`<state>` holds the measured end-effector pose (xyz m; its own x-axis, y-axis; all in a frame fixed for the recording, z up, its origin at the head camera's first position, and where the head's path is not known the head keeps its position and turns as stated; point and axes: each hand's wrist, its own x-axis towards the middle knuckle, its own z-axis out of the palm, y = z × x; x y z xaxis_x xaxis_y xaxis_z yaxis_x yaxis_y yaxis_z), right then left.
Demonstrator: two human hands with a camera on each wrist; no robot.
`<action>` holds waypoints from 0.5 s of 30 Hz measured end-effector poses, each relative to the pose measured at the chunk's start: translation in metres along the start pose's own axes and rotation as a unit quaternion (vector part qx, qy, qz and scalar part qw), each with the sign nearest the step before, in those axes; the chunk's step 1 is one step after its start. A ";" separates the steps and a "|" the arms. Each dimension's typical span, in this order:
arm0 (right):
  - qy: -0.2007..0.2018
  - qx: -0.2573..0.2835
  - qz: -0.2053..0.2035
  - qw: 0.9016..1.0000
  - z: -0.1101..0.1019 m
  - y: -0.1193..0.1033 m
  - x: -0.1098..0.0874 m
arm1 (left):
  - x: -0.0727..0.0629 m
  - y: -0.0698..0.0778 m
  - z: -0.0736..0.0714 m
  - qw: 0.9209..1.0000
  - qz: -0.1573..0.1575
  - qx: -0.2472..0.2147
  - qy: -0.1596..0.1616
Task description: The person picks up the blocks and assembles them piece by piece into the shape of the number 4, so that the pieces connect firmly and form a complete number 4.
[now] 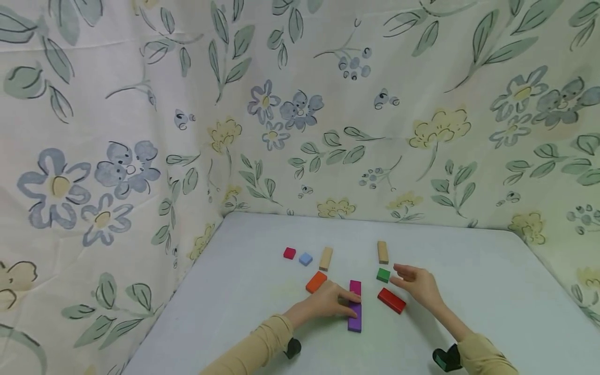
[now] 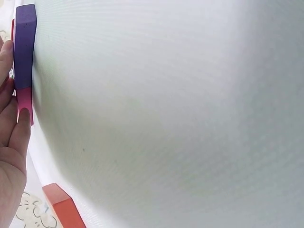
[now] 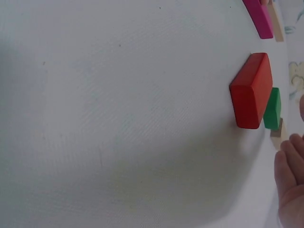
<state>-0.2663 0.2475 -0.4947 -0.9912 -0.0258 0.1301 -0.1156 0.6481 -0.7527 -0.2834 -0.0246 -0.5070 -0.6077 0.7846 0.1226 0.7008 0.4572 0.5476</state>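
A purple block [image 1: 354,322] and a magenta block [image 1: 355,286] lie end to end in a line on the white table. My left hand [image 1: 323,302] is at their join, thumb and finger gripping the purple block and touching the magenta one; the left wrist view shows fingers against both blocks [image 2: 24,52]. To the right, my right hand [image 1: 419,286] hovers with fingers extended, holding nothing. Closest to its fingertips is a green block [image 1: 383,275]. A red block [image 1: 391,300] lies just below, seen large in the right wrist view [image 3: 251,92].
An orange block [image 1: 316,282] lies beside the left hand. Farther back are two plain wooden blocks [image 1: 325,258] [image 1: 383,252], a small blue block [image 1: 305,259] and a small crimson block [image 1: 289,253]. Floral cloth [image 1: 328,156] hangs behind and left of the table.
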 end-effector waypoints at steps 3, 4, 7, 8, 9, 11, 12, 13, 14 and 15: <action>0.000 -0.004 -0.001 1.000 0.002 0.002 0.001 | 0.000 -0.001 0.000 1.000 -0.003 -0.003 -0.002; 0.000 -0.004 0.000 1.000 0.003 0.003 0.002 | 0.000 -0.001 0.001 1.000 -0.004 -0.003 -0.003; 0.000 -0.002 0.006 1.000 0.006 0.005 0.003 | 0.000 -0.001 0.001 1.000 -0.007 -0.004 -0.002; -0.001 -0.003 0.006 1.000 0.007 0.006 0.003 | 0.000 -0.001 0.001 1.000 -0.009 -0.006 -0.002; -0.001 -0.003 0.007 1.000 0.008 0.006 0.003 | 0.000 -0.001 0.001 1.000 -0.012 -0.008 -0.002; 0.000 -0.006 0.009 1.000 0.010 0.006 0.003 | 0.000 -0.002 0.002 1.000 -0.016 -0.011 -0.002; 0.000 -0.007 0.009 1.000 0.011 0.006 0.004 | 0.000 -0.002 0.002 1.000 -0.017 -0.014 -0.002; 0.000 -0.007 0.009 1.000 0.012 0.006 0.004 | 0.000 -0.002 0.003 1.000 -0.018 -0.015 -0.002; 0.000 -0.009 0.009 1.000 0.012 0.006 0.004 | 0.000 -0.003 0.003 1.000 -0.018 -0.016 -0.001; 0.001 -0.008 0.010 1.000 0.013 0.007 0.004 | 0.000 -0.003 0.003 1.000 -0.017 -0.017 0.000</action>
<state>-0.2721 0.2415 -0.5078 -0.9932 -0.0112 0.1157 -0.0941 0.6611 -0.7443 -0.2846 -0.0242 -0.5115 -0.6301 0.7696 0.1031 0.6673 0.4688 0.5788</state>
